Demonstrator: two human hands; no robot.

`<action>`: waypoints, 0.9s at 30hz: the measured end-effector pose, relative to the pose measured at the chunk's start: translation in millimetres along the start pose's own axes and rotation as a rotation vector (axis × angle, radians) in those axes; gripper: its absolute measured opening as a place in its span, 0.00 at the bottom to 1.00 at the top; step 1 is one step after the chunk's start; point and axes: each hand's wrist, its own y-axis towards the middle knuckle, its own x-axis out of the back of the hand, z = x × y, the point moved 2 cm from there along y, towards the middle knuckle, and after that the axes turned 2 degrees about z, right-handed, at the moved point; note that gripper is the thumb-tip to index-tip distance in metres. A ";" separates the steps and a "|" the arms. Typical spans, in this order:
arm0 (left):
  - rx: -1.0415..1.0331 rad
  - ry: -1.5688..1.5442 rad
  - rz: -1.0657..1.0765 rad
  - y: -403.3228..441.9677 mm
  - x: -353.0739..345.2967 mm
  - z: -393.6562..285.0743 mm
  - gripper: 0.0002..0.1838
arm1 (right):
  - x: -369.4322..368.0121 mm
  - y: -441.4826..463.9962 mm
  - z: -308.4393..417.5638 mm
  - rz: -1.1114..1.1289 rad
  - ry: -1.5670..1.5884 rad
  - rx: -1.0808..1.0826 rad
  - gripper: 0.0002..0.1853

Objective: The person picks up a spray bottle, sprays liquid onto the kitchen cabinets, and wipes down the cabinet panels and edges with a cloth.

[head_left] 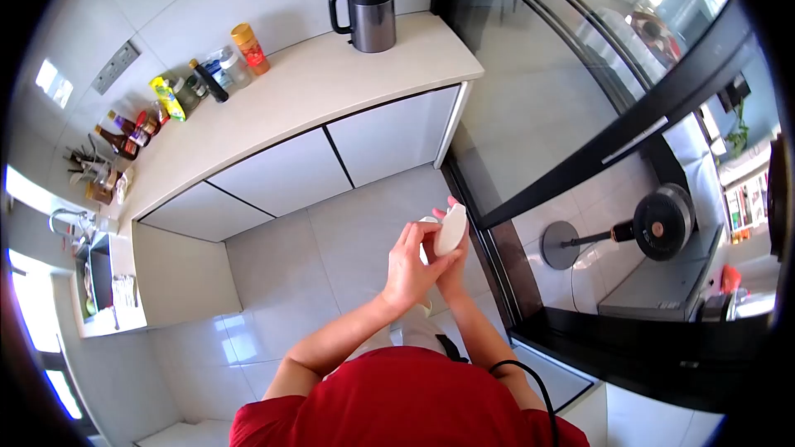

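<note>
In front of my body, both hands are together around a small white rounded object (451, 230) with a flat oval face. Its exact kind cannot be made out. My left hand (409, 263) has its fingers and thumb closed on the near side of it. From the other side, my right hand (452, 275) grips the same object, with some fingertips showing past its upper edge. A second bit of white shows between the hands, partly covered by the fingers; whether it belongs to the same object I cannot tell.
A steel kettle (372, 15) stands on the long counter (306, 83), with an orange-capped bottle (251, 50) and several other bottles further left. Glass sliding doors (546, 58) with black frames are to the right. Beyond them stands a fan (662, 222).
</note>
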 end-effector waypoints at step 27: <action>0.731 -1.448 0.143 111.2 -88.5 451.1 0.28 | -40.6 227.9 -217.5 0.278 -0.062 0.027 0.24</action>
